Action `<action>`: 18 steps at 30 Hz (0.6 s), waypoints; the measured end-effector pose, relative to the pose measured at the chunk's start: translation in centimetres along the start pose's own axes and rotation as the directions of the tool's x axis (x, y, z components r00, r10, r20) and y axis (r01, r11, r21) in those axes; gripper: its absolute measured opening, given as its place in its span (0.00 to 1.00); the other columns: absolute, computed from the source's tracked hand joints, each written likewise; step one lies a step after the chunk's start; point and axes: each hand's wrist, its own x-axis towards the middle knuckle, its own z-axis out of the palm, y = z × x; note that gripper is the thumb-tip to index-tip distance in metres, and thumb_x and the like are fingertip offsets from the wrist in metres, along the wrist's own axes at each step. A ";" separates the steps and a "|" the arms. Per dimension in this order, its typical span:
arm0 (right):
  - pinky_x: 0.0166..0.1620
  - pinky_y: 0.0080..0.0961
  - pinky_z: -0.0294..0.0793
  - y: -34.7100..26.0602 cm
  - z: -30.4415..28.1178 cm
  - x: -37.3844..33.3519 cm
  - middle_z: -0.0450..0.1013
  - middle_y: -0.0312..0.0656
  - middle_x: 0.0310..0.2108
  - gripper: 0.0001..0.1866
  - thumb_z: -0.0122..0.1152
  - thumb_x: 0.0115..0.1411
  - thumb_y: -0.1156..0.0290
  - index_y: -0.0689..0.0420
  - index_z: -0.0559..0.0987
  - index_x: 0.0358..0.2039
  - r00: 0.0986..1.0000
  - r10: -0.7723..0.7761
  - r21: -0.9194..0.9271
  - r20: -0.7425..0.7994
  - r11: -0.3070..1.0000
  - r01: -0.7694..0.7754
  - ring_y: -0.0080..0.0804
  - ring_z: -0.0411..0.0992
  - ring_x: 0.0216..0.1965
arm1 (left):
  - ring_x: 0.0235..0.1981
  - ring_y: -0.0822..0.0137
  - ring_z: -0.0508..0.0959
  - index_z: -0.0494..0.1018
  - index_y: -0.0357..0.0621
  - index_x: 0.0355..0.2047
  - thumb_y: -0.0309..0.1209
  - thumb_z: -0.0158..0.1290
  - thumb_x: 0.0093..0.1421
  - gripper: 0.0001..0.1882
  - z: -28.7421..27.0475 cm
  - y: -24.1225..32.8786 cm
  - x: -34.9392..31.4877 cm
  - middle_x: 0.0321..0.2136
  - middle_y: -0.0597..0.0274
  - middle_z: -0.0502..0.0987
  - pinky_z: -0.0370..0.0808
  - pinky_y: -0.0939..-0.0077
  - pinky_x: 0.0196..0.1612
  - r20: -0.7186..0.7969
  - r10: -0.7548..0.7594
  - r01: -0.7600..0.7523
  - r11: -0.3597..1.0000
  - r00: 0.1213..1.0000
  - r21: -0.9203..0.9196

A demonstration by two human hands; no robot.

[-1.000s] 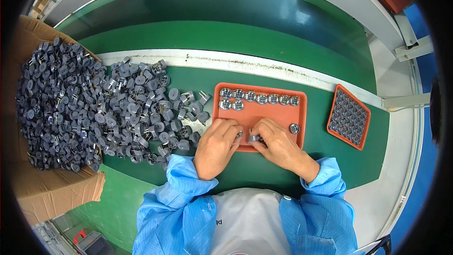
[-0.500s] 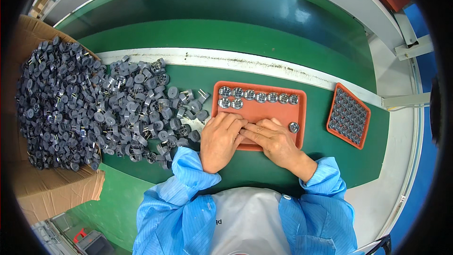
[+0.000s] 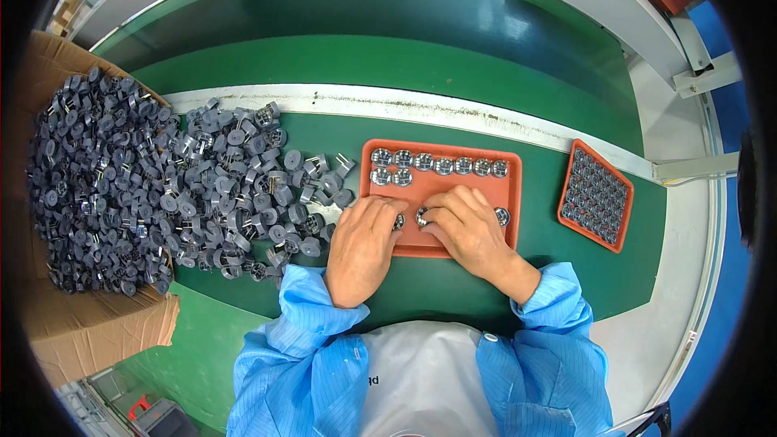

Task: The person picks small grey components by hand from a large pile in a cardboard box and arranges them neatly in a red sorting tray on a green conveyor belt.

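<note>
An orange-red tray (image 3: 453, 194) lies in front of me, with a row of small round grey parts with shiny metal faces (image 3: 443, 166) along its far side. Two more of these stand below that row's left end. Over the tray's near left part, my left hand (image 3: 360, 251) pinches one round part (image 3: 399, 221) between thumb and fingers. My right hand (image 3: 471, 231) grips another round part (image 3: 422, 216) by its edge, a short gap to the right. A loose round part (image 3: 502, 216) sits by the tray's right wall, beside my right hand's fingers.
A large heap of grey round parts with metal pins (image 3: 218, 186) spills from a cardboard box (image 3: 105, 332) on the left, reaching near the tray. At right lies a second orange-red tray (image 3: 620, 248) filled with round parts. A white rail (image 3: 340, 101) crosses behind the trays.
My hands have moved apart from where they met over the tray. A round part now shows in each hand's fingers. The tray has shifted slightly left.
</note>
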 end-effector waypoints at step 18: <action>0.44 0.39 0.81 1.3 0.0 3.2 0.79 0.44 0.36 0.10 0.78 0.51 0.79 0.64 0.87 0.34 0.998 0.000 -0.203 -0.068 0.979 -0.014 0.44 0.78 0.41 | 0.49 0.58 0.82 0.80 0.46 0.47 0.21 0.71 0.54 0.21 0.8 -0.7 0.0 0.44 0.63 0.84 0.68 0.60 0.50 -0.076 0.024 -0.021 0.999 0.997 0.039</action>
